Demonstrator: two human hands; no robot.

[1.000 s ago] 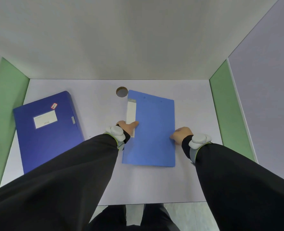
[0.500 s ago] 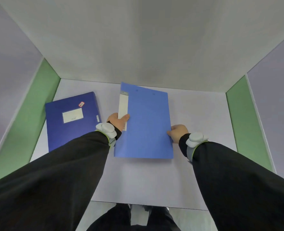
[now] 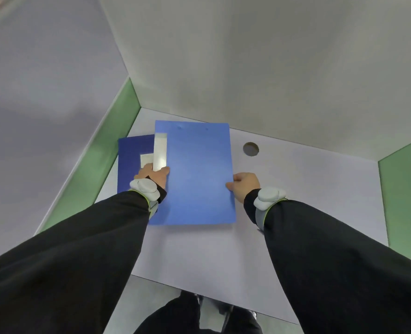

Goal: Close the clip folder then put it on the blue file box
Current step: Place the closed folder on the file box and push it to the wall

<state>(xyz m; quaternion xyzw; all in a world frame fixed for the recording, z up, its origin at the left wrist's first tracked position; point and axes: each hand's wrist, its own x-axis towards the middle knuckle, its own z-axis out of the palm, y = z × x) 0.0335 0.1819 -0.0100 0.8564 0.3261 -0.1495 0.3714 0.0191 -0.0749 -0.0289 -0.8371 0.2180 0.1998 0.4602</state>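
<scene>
The light blue clip folder [image 3: 197,174] is closed, with a white label strip along its left side. I hold it by both long edges: my left hand [image 3: 152,175] grips the left edge at the label, my right hand [image 3: 244,184] pinches the right edge. The folder partly covers the dark blue file box [image 3: 133,165], which lies flat at the table's left; only the box's left part and a bit of its white label show. Whether the folder rests on the box or hovers over it I cannot tell.
The white table [image 3: 296,189] has a round cable hole [image 3: 250,149] right of the folder. Green side panels [image 3: 96,162] [image 3: 402,189] bound the table left and right, and a white back wall rises behind. My legs show below the near edge.
Both hands have carried the folder leftward from the table's middle until it overlaps the blue file box. The cable hole, earlier hidden by the folder, is uncovered.
</scene>
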